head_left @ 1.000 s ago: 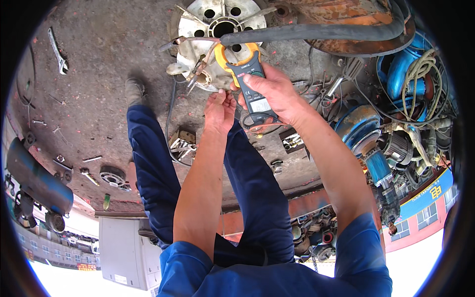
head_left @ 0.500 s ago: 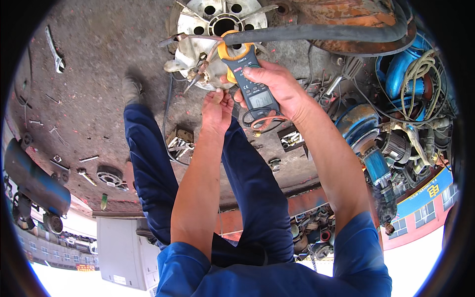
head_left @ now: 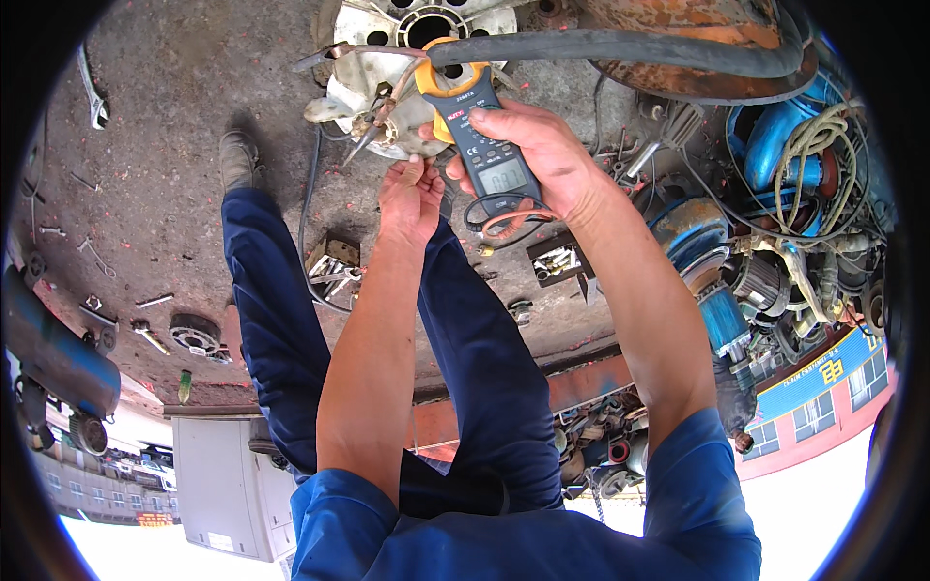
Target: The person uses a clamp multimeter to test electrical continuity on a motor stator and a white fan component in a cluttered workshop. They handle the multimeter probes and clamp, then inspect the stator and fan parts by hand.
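R hand point(head_left: 542, 155) gripped the clamp meter point(head_left: 480, 131), fingers closed on it; L hand point(head_left: 409, 198) fingers curled just below, grip unclear.

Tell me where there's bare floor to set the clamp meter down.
Bare concrete lies left of the white fan housing, between the wrench and the shoe. Right of the right hand it is crowded: motors, coiled cable. The left hand blocks the middle.

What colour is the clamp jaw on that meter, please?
Orange-yellow, on the clamp meter; the head view shows it.
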Demonstrator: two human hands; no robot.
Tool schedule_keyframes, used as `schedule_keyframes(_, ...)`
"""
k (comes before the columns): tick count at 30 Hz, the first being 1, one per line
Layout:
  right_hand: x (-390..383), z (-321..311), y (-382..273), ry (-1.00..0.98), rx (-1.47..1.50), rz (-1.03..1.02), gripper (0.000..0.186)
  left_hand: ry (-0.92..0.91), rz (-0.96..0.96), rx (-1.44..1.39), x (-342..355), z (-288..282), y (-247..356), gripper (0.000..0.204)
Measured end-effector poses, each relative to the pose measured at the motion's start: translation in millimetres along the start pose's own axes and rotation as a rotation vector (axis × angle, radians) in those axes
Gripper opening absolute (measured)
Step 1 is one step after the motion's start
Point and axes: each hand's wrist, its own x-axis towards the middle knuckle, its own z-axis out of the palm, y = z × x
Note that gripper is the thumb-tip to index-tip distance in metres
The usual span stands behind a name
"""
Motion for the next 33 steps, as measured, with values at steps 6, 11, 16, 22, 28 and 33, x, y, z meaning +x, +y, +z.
schedule_keyframes(6, 0.5, -0.1, 0.3, 0.018, -0.001, 0.006, 0.049, -0.05, -0.021, -0.03, 6.0, -8.0, -2.7, 0.009)
schedule_keyframes(11, 0.1, 2.4, -1.2, 0.04, -0.009, 0.017, 0.049, -0.058, -0.028, -0.045, 8.1, -10.4, -3.1, 0.009)
schedule_keyframes(16, -0.6, 4.0, -2.3, 0.055, -0.021, 0.017, 0.049, -0.035, -0.028, -0.025, 5.3, -6.3, -1.7, 0.007)
schedule_keyframes(22, -0.1, 4.2, -1.3, 0.066, -0.015, 0.015, 0.048, -0.024, -0.029, -0.045, 4.3, -4.8, -1.8, 0.007)
schedule_keyframes(28, -1.0, 7.3, -2.3, 0.076, -0.043, 0.021, 0.044, -0.027, -0.038, 0.004, 3.0, -3.4, 0.2, 0.008)
schedule_keyframes(33, -1.7, 8.1, -4.6, 0.169, -0.11, -0.023, 0.038, 0.027, 0.0, 0.014, 0.8, 2.4, -1.3, 0.009)
